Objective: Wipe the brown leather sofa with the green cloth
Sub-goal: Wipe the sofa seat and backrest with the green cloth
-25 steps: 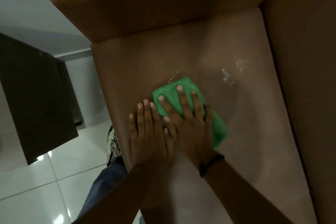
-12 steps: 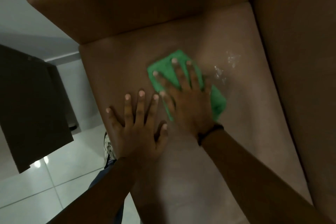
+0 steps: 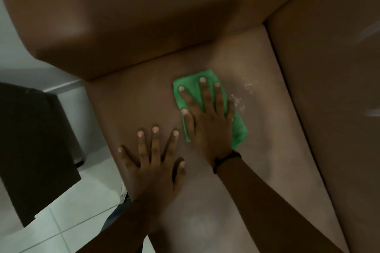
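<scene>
The brown leather sofa seat (image 3: pixel 267 166) fills the middle of the head view, with its armrest above and the backrest at the right. A folded green cloth (image 3: pixel 189 85) lies flat on the seat. My right hand (image 3: pixel 207 117) presses on it with fingers spread, covering most of it. My left hand (image 3: pixel 153 162) rests flat on the bare seat near its left edge, fingers spread, holding nothing. Small wet droplets (image 3: pixel 242 96) shine on the leather just right of the cloth.
The armrest (image 3: pixel 144 16) rises behind the seat and the backrest (image 3: pixel 333 88) walls the right side. A dark cabinet (image 3: pixel 35 150) stands on the white tiled floor (image 3: pixel 67 220) to the left. My leg and shoe show below the seat edge.
My right hand has slid the cloth forward, away from me towards the armrest. My left hand has moved apart from the right and spread its fingers flat near the seat's edge.
</scene>
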A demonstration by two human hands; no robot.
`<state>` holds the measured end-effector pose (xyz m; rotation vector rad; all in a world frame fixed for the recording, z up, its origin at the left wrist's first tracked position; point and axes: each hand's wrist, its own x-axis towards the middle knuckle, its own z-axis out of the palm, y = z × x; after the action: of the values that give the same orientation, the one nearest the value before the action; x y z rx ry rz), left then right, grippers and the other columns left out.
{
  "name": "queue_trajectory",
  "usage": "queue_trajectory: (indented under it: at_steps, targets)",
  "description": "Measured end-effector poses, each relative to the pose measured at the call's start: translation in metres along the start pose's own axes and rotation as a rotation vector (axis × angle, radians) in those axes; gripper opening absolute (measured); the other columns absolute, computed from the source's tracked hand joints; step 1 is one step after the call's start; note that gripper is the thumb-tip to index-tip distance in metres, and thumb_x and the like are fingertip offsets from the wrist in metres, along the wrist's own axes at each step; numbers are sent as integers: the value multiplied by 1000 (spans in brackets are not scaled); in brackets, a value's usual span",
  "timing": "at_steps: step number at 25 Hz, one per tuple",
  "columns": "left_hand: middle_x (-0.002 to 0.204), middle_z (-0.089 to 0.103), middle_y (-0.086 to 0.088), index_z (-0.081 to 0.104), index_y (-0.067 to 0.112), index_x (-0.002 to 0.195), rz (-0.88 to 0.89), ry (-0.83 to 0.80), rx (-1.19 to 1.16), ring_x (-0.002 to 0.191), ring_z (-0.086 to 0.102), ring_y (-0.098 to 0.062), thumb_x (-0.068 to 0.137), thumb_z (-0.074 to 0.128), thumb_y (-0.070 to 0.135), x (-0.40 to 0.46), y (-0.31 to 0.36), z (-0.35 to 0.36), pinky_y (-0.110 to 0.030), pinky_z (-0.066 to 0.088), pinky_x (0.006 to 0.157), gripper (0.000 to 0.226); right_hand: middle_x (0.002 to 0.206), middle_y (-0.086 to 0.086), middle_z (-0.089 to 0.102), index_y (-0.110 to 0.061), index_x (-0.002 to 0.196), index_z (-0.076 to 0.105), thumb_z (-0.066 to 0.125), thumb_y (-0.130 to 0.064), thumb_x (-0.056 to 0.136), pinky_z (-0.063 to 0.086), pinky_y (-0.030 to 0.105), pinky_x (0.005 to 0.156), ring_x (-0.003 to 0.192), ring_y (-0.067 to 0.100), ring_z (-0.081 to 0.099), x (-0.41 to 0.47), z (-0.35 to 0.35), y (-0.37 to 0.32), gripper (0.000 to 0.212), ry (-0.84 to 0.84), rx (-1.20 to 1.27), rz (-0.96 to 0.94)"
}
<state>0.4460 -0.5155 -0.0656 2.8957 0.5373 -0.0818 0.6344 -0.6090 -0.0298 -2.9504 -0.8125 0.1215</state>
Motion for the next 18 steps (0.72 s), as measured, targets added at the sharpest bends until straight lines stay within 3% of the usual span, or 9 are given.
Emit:
queue_trajectory:
  at_steps: [5, 9, 11, 14, 18]
  targets:
    - [188, 20, -20, 18, 42, 181, 46, -50, -37, 170, 19, -58, 101, 47, 67, 28, 5, -14, -97, 11, 119, 88, 185, 0, 9, -53, 172, 19, 31, -59, 114, 32, 70, 123, 167, 38, 21, -87, -7, 31, 59, -43, 18, 77]
    - [188, 15, -21, 16, 41, 181, 36, -58, -16, 169, 17, -61, 102, 42, 70, 44, 16, -12, -97, 7, 119, 88, 183, 10, 18, -46, 172, 28, 34, -59, 114, 31, 76, 122, 166, 45, 20, -30, -3, 58, 60, 34, 7, 391]
    - [189, 10, -20, 8, 42, 182, 33, -55, -11, 171, 14, -59, 104, 39, 70, 46, 13, -8, -97, 4, 121, 88, 184, 9, 14, -44, 174, 23, 26, -59, 116, 27, 73, 123, 167, 44, 17, -6, 5, 51, 60, 32, -28, 274]
    - [189, 14, -22, 9, 43, 181, 12, -75, -28, 170, 15, -59, 104, 41, 68, 44, 16, -18, -97, 8, 120, 87, 184, 6, 17, -45, 173, 25, 30, -58, 116, 31, 69, 124, 167, 40, 22, -51, -1, 55, 59, 3, -34, 91]
    - [187, 20, -24, 11, 43, 181, 24, -101, -3, 169, 19, -60, 101, 45, 67, 43, 20, -20, -96, 11, 119, 90, 183, 15, 17, -42, 174, 27, 33, -57, 115, 34, 74, 122, 166, 46, 21, 2, -15, 94, 61, 49, 30, 427]
